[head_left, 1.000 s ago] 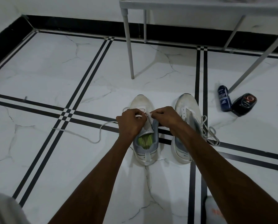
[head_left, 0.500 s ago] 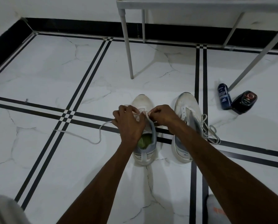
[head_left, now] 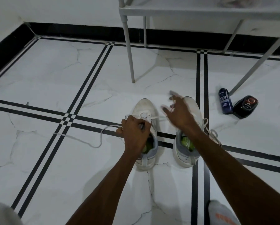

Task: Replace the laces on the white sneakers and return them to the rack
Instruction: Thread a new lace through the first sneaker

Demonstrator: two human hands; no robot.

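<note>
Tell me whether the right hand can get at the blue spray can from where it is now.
Probably yes. The right hand hovers open over the right sneaker, and only bare floor lies between it and the blue spray can; the black bottle sits beyond.

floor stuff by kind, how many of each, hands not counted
White sneakers: 2, left sneaker and right sneaker
Dark containers: 2, blue bottle and black bottle
Rack: 1, rack
Total: 5
</note>
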